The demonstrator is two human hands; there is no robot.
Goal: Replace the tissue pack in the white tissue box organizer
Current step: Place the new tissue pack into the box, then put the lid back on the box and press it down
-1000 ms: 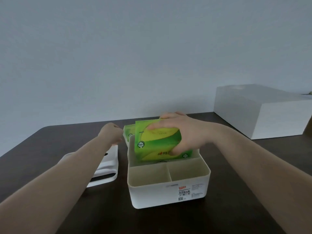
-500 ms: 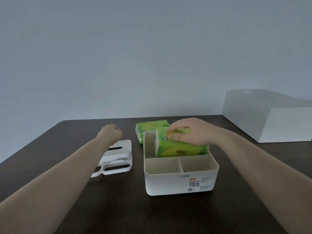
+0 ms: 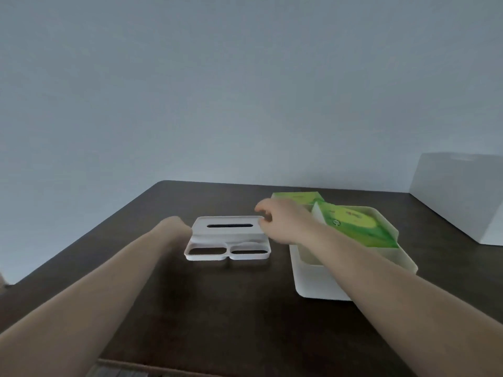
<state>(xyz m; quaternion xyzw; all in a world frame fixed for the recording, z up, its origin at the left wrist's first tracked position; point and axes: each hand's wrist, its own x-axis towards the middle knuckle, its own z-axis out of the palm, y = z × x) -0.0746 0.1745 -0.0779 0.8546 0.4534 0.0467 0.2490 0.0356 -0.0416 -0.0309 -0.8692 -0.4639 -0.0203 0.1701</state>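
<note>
The white tissue box organizer (image 3: 321,284) stands open-topped on the dark table, right of centre. A green tissue pack (image 3: 356,227) lies tilted in its rear compartment. Behind the organizer, a second green pack (image 3: 296,197) rests on the table. The organizer's white lid (image 3: 228,235), with a slot and two openings, lies flat to the left. My right hand (image 3: 283,224) reaches across to the lid's far right corner, its fingers loosely curled and touching the edge. My left hand (image 3: 177,228) is a fist at the lid's left edge, holding nothing.
A large white box (image 3: 457,197) stands at the table's far right. The table's (image 3: 217,308) rounded far-left corner is close behind the lid. A pale wall runs behind. A beige edge (image 3: 122,370) shows at the bottom of the view.
My right hand let go of the green pack, which now lies in the organizer, and moved left to the lid. The view has swung left.
</note>
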